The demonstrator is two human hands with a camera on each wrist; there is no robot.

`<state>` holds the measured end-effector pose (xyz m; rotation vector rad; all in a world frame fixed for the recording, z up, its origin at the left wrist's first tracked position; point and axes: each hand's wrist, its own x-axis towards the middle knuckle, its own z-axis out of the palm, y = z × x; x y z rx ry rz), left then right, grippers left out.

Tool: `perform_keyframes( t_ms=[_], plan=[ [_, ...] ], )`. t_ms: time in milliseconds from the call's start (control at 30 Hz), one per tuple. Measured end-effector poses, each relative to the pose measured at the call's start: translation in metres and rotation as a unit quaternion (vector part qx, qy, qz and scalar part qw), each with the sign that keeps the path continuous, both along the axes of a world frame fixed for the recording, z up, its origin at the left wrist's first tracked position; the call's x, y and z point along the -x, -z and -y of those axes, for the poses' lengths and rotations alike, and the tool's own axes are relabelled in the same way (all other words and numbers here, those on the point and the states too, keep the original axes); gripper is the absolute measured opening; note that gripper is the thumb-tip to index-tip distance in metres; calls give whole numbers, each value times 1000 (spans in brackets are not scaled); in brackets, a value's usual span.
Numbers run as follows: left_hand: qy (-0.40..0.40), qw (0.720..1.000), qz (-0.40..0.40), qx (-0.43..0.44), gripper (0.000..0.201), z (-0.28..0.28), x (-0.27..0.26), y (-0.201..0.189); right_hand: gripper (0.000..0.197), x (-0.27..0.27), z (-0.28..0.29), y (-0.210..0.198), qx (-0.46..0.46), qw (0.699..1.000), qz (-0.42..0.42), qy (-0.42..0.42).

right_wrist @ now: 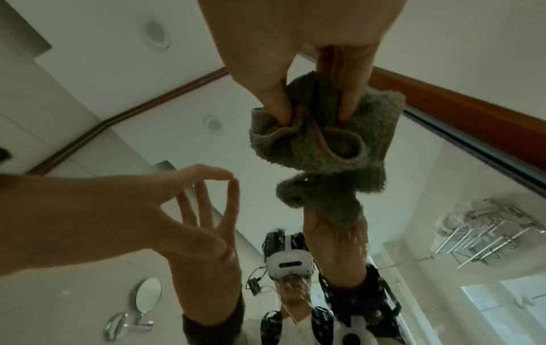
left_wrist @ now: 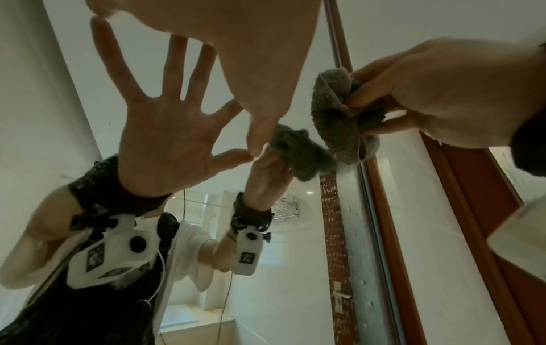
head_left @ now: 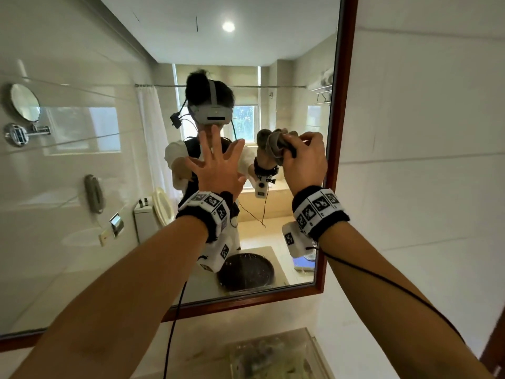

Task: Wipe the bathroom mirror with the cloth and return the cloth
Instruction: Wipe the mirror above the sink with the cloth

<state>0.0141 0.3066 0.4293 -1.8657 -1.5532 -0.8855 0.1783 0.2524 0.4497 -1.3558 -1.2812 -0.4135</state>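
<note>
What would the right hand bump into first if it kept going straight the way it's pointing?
Most likely the mirror glass. The right hand grips the bunched cloth near the mirror's right frame, so the cloth would meet the glass before the fingers; it may already touch.

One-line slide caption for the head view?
Right hand presses bunched cloth to wood-framed mirror; left hand splayed open.

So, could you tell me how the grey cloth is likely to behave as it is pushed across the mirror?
The grey terry cloth is bunched into soft folds in the right hand, so it is probably floppy and light. Its looped pile should drag rather than slip on the mirror, and loose edges may trail.
</note>
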Motion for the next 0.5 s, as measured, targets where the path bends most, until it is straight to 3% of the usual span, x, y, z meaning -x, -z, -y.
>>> perform_keyframes(
  t_ms=[400, 500],
  plan=[
    [-10, 998, -11, -62, 90, -10, 0, 8, 29, -1, -46, 59, -27, 991, 130, -16],
    [-6, 998, -9, -66, 93, -12, -1, 11, 42, -7, -48, 89, -34, 985, 168, -26]
  ],
)
